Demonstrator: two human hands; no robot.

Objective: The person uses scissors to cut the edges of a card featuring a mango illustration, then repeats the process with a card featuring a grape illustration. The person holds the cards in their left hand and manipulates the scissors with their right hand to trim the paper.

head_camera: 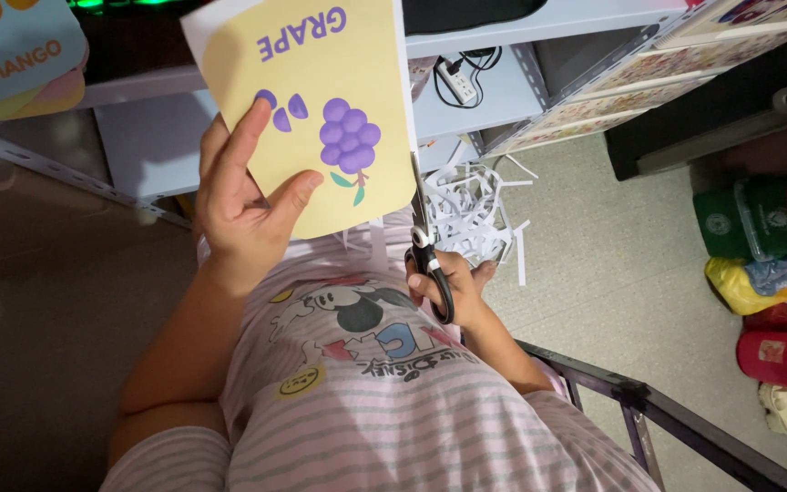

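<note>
Item: yellow card (pixel 321 118) printed with a purple fruit cluster, being held up at about 12 o'clock of the view, above the striped shirt (pixel 366 401).

Left hand (pixel 248 196): being closed on the card's lower left corner, thumb laid across the front face, fingers wrapped behind; a firm pinch, not spread.

Right hand (pixel 453 287): being curled through the black handles of the scissors (pixel 430 260), at roughly 5 o'clock from the card. The blades are being directed upward along the card's right edge; whether they are parted or closed cannot be told, since they are seen edge-on against the paper.

Progress, as judged: a white margin is remaining along the card's top left, while the right edge is being worked by the blades, so trimming appears partly done. A heap of white paper strips (pixel 471 214) is lying on the floor at 3 o'clock from the card, suggesting a good deal of cutting is already accounted for.

Also listed: a second card, blue with an orange fruit (pixel 15 55), at 10 o'clock; a grey shelf (pixel 494 87) with a power strip (pixel 457 77) at 1 o'clock; coloured containers (pixel 776 273) at 3 o'clock.
</note>
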